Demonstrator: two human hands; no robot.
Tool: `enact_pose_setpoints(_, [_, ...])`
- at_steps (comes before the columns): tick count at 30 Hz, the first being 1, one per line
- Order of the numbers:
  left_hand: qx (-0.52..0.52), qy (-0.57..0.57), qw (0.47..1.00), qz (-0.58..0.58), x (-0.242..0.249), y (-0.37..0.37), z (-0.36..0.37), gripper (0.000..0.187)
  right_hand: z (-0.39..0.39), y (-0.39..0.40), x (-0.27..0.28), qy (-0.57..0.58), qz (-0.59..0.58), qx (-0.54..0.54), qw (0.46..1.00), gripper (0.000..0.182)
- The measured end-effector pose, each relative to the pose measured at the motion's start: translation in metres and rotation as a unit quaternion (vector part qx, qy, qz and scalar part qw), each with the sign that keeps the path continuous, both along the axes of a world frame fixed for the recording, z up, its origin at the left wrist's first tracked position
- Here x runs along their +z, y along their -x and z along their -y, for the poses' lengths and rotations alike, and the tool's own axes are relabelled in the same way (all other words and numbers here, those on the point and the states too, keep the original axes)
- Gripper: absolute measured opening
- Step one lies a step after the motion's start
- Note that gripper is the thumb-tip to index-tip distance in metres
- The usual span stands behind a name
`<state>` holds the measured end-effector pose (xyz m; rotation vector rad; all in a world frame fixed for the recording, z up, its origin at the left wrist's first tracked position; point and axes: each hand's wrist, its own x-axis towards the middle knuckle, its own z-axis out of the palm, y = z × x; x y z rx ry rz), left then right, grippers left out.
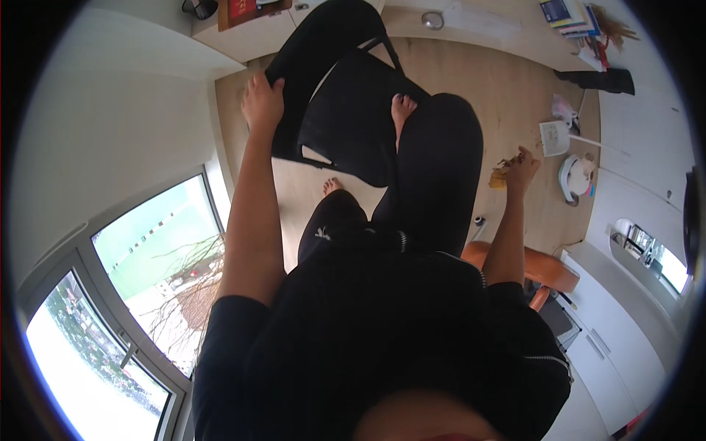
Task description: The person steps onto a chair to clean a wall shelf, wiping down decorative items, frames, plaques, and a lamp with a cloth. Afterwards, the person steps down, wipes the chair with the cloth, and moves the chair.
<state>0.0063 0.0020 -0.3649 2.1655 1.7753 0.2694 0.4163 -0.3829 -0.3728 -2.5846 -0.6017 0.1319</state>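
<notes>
My left hand (263, 103) grips the edge of the backrest of a black chair (346, 117), its fingers curled over the rim. The chair stands in front of my legs, tilted in this view. Off to the right, my right hand (522, 170) is closed on a small yellow-brown thing with dark ragged bits (498, 176); its kind is too small to tell, though it looks like dried plant matter. My raised right leg (437, 162) is bent beside the chair, and my bare right foot (403, 109) shows at the chair's edge.
A white dustpan (554, 138) and a pale rounded item (577, 178) lie on the wooden floor at the right. An orange-brown chair (551, 272) stands behind my right arm. Books (570, 16) lie at the upper right. A window (158, 235) is on the left.
</notes>
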Motion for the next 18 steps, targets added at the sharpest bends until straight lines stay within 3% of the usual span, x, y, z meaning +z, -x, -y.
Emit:
enact_pose_setpoints(4, [-0.025,0.070,0.995,0.064,-0.011,0.010,-0.017,0.057,0.019,-0.002,0.073,-0.043,0.129,-0.088,0.987,0.036])
enact_pose_setpoints(6, [-0.025,0.063,0.996,0.064,-0.013,0.010,-0.020,0.060,0.007,-0.007,0.100,-0.181,0.106,-0.209,0.955,0.038])
enact_pose_setpoints(8, [-0.032,0.060,0.996,0.059,-0.015,0.010,-0.018,0.062,-0.006,-0.006,0.106,-0.237,0.095,-0.158,0.954,0.042])
enact_pose_setpoints(10, [-0.012,0.069,0.996,0.063,-0.016,0.010,-0.019,0.064,-0.003,-0.027,0.082,-0.056,0.177,-0.046,0.982,0.030])
enact_pose_setpoints(12, [-0.032,0.052,0.995,0.077,-0.015,0.010,-0.020,0.062,-0.008,-0.036,0.038,-0.041,0.122,0.079,0.988,0.024])
enact_pose_setpoints(13, [-0.044,0.051,0.994,0.086,-0.013,0.011,-0.022,0.061,-0.020,-0.020,0.020,-0.066,0.028,0.084,0.994,0.020])
enact_pose_setpoints(14, [-0.063,0.039,0.992,0.104,-0.016,0.014,-0.022,0.059,-0.023,-0.018,-0.024,-0.121,-0.147,0.063,0.980,0.022])
enact_pose_setpoints(16, [-0.057,0.022,0.995,0.076,-0.013,0.014,-0.016,0.061,-0.041,0.012,-0.073,-0.063,-0.222,0.054,0.971,0.021])
enact_pose_setpoints(17, [-0.056,-0.010,0.996,0.067,-0.008,0.009,-0.007,0.063,-0.036,0.014,-0.141,-0.073,-0.256,0.037,0.963,0.023])
enact_pose_setpoints(18, [-0.025,-0.039,0.999,0.011,-0.012,0.006,-0.004,0.065,-0.041,0.025,-0.167,-0.078,-0.343,-0.013,0.936,0.025])
